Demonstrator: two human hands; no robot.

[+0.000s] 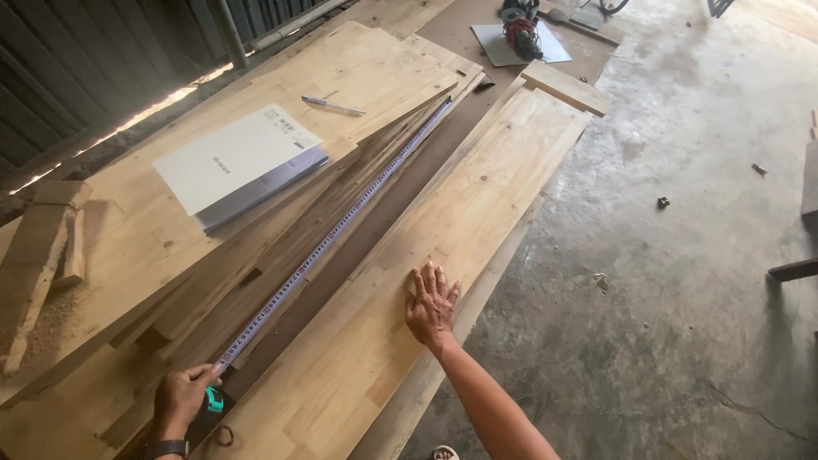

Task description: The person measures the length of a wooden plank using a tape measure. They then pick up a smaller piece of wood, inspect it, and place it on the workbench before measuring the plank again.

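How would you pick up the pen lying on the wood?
Probably pinch the pen around its middle, coming straight down from above. It lies flat and alone on the pale board, beyond the booklet, so both long sides are free; its thin barrel suits a fingertip pinch across it.

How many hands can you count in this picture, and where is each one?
2. The left hand holds the tape measure near the bottom edge; the right hand lies flat on the long wooden board.

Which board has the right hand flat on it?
The long pale board right of the tape measure; the right hand lies on it, no booklet or pen.
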